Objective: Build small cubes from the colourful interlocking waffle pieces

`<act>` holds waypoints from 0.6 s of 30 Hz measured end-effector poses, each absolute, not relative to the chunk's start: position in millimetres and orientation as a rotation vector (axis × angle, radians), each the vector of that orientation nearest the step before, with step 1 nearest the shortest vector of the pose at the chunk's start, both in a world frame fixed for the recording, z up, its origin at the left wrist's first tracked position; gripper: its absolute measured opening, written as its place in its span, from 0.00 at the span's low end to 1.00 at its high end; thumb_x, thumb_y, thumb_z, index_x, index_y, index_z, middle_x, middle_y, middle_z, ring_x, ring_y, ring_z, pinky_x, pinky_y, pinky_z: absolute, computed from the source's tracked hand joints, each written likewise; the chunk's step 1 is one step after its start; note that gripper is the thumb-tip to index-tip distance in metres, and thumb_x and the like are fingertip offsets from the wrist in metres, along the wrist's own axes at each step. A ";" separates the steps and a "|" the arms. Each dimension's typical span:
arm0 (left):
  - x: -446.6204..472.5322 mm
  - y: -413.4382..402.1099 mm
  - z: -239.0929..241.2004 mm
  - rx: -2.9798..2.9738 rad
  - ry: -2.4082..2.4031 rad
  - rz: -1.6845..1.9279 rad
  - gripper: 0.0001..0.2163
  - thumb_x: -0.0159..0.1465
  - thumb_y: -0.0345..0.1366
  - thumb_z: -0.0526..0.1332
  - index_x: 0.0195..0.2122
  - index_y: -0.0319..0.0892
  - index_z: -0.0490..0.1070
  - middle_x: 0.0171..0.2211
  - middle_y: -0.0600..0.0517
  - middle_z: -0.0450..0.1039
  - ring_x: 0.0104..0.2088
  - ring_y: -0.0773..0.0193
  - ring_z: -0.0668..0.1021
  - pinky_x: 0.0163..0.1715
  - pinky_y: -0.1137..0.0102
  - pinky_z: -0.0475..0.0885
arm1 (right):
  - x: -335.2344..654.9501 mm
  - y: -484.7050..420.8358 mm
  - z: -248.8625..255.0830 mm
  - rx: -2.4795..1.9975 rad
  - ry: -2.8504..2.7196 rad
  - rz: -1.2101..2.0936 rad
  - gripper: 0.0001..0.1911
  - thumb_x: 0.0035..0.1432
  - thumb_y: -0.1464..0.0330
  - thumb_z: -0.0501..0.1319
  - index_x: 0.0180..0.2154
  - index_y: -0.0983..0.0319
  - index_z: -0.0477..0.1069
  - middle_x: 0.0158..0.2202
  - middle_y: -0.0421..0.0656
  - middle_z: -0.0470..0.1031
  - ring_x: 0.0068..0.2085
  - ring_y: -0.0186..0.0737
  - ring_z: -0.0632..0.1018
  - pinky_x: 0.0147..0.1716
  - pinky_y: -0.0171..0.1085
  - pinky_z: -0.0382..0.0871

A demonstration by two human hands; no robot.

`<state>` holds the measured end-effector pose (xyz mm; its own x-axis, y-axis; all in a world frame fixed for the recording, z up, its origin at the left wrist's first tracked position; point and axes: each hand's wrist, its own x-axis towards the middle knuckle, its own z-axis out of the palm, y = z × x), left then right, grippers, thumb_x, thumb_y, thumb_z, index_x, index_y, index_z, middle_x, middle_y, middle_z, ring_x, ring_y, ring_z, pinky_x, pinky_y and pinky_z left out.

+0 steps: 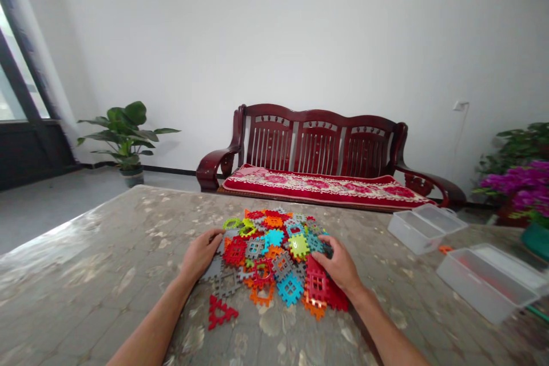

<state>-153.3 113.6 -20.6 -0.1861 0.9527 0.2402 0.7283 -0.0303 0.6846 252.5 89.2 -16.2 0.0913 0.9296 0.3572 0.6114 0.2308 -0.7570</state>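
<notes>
A heap of colourful plastic interlocking tiles [274, 246] lies in the middle of the patterned table [107, 274]: red, orange, blue, green and grey squares and triangles. My left hand [201, 253] rests on the left side of the heap, its fingers spread over grey and red tiles. On the right side my right hand [338, 266] lies with its fingers curled over red and dark tiles. A red triangular tile [219, 313] sits apart, near the front of the heap. Whether either hand grips a tile is hidden.
Two clear plastic boxes [424, 227] [489, 280] stand open on the table's right. Behind the table are a dark wooden bench [317, 148] with a red cushion, a potted plant [126, 137] at left, and purple flowers [521, 183] at right.
</notes>
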 end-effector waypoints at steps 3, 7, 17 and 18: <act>-153.7 113.5 -20.7 1.768 1.961 1.024 0.19 0.62 0.46 0.51 0.44 0.46 0.79 0.46 0.51 0.82 0.48 0.57 0.80 0.51 0.67 0.71 | 252.9 93.2 -15.8 -1.466 -1.585 0.440 0.22 0.49 0.61 0.65 0.47 0.58 0.74 0.46 0.46 0.79 0.48 0.48 0.78 0.52 0.46 0.70; -154.4 114.2 -22.2 1.760 1.968 1.019 0.20 0.62 0.47 0.51 0.44 0.46 0.79 0.46 0.51 0.82 0.47 0.57 0.80 0.50 0.68 0.71 | 255.3 95.5 -14.8 -1.451 -1.591 0.456 0.23 0.50 0.64 0.63 0.50 0.58 0.73 0.44 0.45 0.81 0.48 0.47 0.79 0.52 0.45 0.70; -155.6 115.1 -20.9 1.776 1.958 1.001 0.20 0.60 0.47 0.52 0.43 0.47 0.79 0.44 0.52 0.82 0.46 0.57 0.81 0.48 0.68 0.72 | 246.9 81.5 3.0 -1.595 -1.834 0.178 0.28 0.49 0.66 0.66 0.55 0.57 0.73 0.49 0.46 0.80 0.50 0.50 0.78 0.53 0.47 0.69; -155.9 115.4 -21.4 1.778 1.956 0.995 0.20 0.60 0.47 0.52 0.43 0.47 0.79 0.45 0.51 0.82 0.47 0.57 0.81 0.49 0.68 0.71 | 245.3 80.4 4.2 -1.612 -1.848 0.131 0.28 0.50 0.66 0.66 0.55 0.57 0.73 0.49 0.46 0.80 0.50 0.50 0.78 0.53 0.47 0.69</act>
<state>-155.9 115.4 -21.4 -0.1774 0.9600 0.2168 0.7403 -0.0150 0.6721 245.3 80.4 4.2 -0.0097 0.9103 0.4139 0.8426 0.2304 -0.4868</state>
